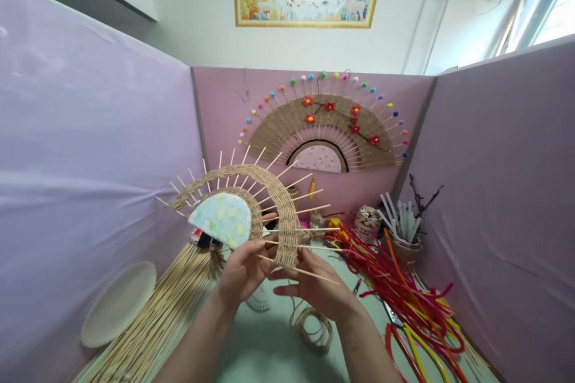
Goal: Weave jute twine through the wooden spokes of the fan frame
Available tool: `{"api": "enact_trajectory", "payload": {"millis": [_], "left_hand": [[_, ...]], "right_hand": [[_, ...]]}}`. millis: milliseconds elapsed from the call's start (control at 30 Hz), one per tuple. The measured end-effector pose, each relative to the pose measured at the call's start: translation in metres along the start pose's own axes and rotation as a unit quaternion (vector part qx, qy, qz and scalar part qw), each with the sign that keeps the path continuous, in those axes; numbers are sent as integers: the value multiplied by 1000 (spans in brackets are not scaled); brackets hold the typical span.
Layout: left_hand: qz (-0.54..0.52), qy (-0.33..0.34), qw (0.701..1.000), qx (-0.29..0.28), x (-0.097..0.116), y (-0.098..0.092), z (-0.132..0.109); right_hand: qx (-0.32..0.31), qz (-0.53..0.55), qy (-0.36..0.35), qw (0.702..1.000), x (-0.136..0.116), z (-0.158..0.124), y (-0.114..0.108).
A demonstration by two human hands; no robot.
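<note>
A half-round woven fan (288,215) with thin bamboo sticks radiating outward is held up over the table, tilted. At its centre is a pale blue half-disc (224,221) with a yellow flower pattern. My left hand (245,269) is closed on the inner edge of the fan, near the half-disc's lower right corner. My right hand (321,284) holds the lower right end of the woven band, thumb at its edge and fingers partly behind it. A loose coil of twine (314,330) lies on the table below my hands.
Bamboo sticks (157,311) and a white oval dish (119,305) lie at left. Red and yellow pipe cleaners (404,287) spread over the right. Behind them stands a pot of glue sticks (404,245). A finished flowered fan (274,125) hangs on the pink back panel.
</note>
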State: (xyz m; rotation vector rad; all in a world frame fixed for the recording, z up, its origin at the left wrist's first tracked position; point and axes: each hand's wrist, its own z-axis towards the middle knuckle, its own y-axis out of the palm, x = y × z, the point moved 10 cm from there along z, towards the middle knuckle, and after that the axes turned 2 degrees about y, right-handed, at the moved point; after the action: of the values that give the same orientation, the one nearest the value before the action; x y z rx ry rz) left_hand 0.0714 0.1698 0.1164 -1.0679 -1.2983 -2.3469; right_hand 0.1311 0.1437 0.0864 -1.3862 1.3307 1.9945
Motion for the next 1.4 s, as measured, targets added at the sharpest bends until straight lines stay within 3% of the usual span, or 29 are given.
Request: {"api": "enact_trajectory", "payload": {"millis": [133,300,467,567,867,933,1100,1233,1400], "left_hand": [[-2,1,1000,-4,1,-2,-1],[-36,4,999,16,-2,-8,2],[-74,-20,997,14,-19,-10,13],[-84,-29,996,22,-26,-11,18],[-31,-3,997,64,-12,-27,14],[-22,-3,998,64,-14,-26,14],[-16,-4,997,72,-18,-18,14],[-30,-2,998,49,-13,-6,12],[-53,-12,998,29,-21,4,11]], "right_hand": [[12,-37,16,999,4,-1,-11],[51,-185,22,981,-9,-13,-37],[112,-363,-34,925,-46,-41,-51],[129,-427,-27,895,-56,-55,-53],[216,-564,-43,796,-86,-90,-41],[197,-574,-38,794,-80,-88,-30],[72,-580,22,811,-47,-70,-1],[39,-567,44,822,-36,-59,1],[-9,-505,64,861,-19,-45,0]]}}
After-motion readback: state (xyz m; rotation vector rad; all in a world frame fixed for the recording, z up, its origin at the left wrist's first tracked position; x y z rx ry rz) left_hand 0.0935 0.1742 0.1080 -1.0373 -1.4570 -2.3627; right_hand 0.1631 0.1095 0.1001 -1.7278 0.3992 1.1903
